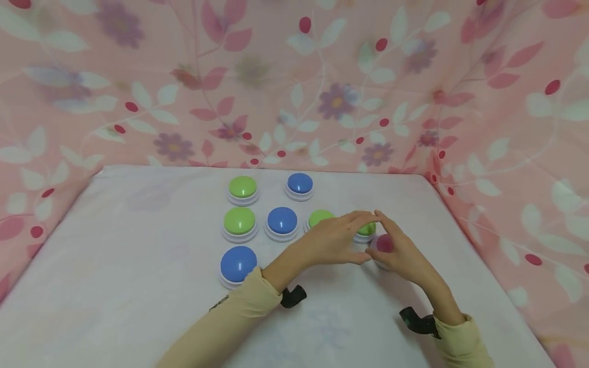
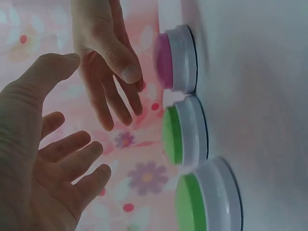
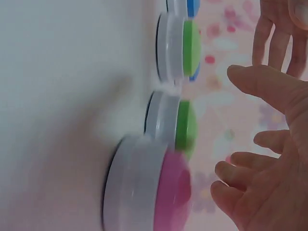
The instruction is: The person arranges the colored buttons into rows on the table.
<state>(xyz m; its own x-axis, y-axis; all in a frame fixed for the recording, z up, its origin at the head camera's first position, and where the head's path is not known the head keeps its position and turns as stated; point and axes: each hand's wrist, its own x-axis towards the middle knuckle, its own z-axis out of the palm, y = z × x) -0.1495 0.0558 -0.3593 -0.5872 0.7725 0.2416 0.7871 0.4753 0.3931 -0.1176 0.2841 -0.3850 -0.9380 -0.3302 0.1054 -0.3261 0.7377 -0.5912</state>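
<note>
right of frame centre, left hand and right hand hover, fingers loosely apart; pink push button below

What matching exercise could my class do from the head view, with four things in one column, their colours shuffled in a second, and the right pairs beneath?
Column one
1. Dome of the rightmost push button
2. Dome of the front-left push button
3. Dome of the back-left push button
4. Left sleeve

Column two
a. Green
b. Pale yellow
c. Pink
d. Blue

Right pairs: 1-c, 2-d, 3-a, 4-b
</note>
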